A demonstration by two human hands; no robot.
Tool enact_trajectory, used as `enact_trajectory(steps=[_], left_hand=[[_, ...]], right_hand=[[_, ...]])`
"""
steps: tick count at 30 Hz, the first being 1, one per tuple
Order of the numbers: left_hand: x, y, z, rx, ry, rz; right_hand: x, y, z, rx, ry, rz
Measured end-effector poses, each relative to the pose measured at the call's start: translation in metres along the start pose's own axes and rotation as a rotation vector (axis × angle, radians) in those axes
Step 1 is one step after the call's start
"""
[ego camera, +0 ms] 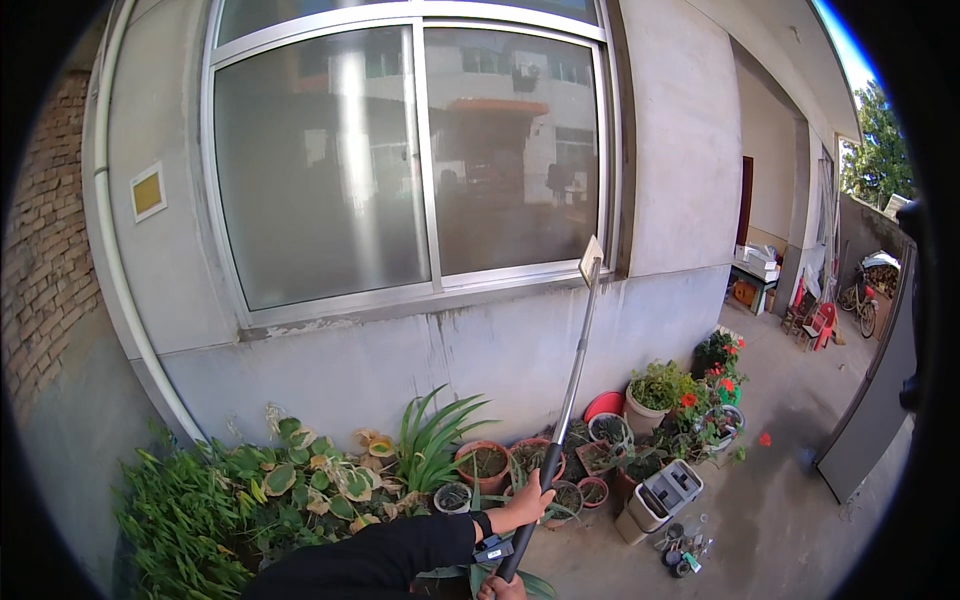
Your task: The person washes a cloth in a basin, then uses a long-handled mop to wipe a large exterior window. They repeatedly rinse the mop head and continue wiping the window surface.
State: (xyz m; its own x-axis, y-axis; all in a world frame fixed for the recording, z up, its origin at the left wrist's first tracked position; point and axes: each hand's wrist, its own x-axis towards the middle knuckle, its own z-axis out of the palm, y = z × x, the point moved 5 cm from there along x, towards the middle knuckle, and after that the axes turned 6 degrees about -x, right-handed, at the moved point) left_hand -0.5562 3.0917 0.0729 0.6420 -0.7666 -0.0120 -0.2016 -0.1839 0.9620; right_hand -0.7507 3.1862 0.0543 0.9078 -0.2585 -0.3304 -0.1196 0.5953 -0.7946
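Observation:
A long-handled flat mop with a steel pole (576,367) and a black grip slants up from the bottom of the view. My left hand (523,501), its wrist wearing a dark band, is wrapped around the upper part of the black grip. Lower down, at the bottom edge, my right hand (501,588) holds the grip's end and is partly cut off. The flat mop head (590,261) is tilted at the lower right corner of the sliding window (517,165). Whether its pad touches the glass or frame, I cannot tell.
Several potted plants (480,461) and leafy greenery (300,480) line the wall's foot. A grey and beige mop bucket (660,499) stands right of the pole, with small pots (679,555) beside it. At the right are a metal gate (870,390) and a red chair (823,324).

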Motion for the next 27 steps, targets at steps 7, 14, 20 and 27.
enact_trajectory(steps=[7,14,20,27], left_hand=[[-0.066,0.056,-0.008,-0.144,0.176,0.069],[-0.069,0.114,-0.087,-0.275,0.311,0.311],[-0.055,0.179,-0.188,-0.237,0.38,0.455],[-0.008,0.236,-0.296,-0.294,0.343,0.542]], right_hand=[[-0.022,0.009,-0.014,-0.132,-0.181,-0.048],[0.035,-0.018,0.018,-0.428,-0.364,-0.189],[0.072,-0.101,0.101,-0.561,-0.331,-0.357],[0.164,-0.158,0.179,-0.801,-0.131,-0.603]])
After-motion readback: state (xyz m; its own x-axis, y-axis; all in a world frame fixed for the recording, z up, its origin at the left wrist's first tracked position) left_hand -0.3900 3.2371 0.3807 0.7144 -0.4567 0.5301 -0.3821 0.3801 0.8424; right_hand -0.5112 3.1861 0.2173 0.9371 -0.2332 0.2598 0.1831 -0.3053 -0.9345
